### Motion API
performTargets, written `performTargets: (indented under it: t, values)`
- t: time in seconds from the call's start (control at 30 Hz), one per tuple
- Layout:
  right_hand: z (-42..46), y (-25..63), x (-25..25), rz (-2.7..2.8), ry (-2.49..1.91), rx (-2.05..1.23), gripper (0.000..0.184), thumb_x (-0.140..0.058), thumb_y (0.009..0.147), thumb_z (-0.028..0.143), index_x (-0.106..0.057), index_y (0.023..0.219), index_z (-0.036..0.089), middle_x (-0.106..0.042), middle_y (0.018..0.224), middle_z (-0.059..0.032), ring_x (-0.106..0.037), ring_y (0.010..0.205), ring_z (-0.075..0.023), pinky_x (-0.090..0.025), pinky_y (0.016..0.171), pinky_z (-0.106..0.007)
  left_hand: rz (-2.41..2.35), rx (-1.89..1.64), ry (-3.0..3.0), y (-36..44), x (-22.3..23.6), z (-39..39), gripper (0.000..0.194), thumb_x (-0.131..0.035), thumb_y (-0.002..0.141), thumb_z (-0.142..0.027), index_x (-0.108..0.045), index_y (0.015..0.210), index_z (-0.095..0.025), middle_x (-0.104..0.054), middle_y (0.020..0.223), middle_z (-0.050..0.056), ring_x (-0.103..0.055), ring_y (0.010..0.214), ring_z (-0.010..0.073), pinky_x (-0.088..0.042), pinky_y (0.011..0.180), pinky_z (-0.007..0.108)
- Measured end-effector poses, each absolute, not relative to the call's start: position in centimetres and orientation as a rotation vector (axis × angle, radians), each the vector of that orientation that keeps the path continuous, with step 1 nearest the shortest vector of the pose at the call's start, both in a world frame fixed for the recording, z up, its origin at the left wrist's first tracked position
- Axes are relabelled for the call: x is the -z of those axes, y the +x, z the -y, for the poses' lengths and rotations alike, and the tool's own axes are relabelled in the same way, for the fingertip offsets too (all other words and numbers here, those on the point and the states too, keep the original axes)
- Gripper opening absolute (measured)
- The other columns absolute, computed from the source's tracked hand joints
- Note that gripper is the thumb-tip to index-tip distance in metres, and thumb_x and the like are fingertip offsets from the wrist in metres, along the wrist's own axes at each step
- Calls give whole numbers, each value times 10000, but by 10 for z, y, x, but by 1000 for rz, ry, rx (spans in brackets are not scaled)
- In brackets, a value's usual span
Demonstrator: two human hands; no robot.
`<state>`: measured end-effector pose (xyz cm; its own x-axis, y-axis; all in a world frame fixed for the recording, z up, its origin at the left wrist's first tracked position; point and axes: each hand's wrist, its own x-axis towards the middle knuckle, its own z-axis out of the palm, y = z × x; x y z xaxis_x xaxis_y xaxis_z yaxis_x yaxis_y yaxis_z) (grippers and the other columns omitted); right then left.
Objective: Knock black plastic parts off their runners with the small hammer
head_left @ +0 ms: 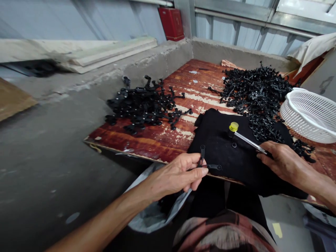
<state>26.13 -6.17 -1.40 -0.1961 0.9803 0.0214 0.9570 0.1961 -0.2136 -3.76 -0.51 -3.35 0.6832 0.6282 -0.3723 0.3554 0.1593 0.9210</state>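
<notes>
My left hand (pixel 181 171) pinches a black plastic jointed piece (pixel 202 153) between thumb and fingers, with its two slim arms spread apart near the table's front edge. My right hand (pixel 282 159) is wrapped round the handle of a small mallet (pixel 248 140) with a metal shaft and a yellow and black head. The mallet's head is over a folded black cloth (pixel 212 131), its yellow face upward. On that cloth, just below the head, lies a small round black part (pixel 234 145). The jointed piece is apart from the mallet.
Black jointed pieces form a pile on the left (pixel 147 105) and a bigger heap on the right (pixel 257 85) of the worn red-brown table (pixel 181 140). A white plastic basket (pixel 312 115) stands at right. Below the front edge hangs an open bag (pixel 149 224). Low concrete walls border the table.
</notes>
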Motion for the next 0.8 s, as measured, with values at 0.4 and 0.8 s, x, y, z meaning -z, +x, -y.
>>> performTargets:
  t: [0.4, 0.8]
  values:
    - [47, 246, 11, 2222, -1938, -334, 237, -456, 881, 194, -385, 660, 242, -432, 552, 36, -420, 473, -148, -275, 484, -289, -888, -287, 1385, -38, 27, 9, 399, -480, 821, -577, -451, 833, -180, -523, 540, -58, -386, 431, 53, -296, 445, 197]
    - [24, 219, 25, 2009, -1904, -680, 323, -591, 944, 320, -496, 671, 174, -400, 563, 83, -402, 447, -93, -354, 442, -217, -909, -335, 1360, -20, 17, 7, 315, -526, 813, -469, -465, 746, -168, -577, 601, -24, -446, 460, 52, -350, 463, 185]
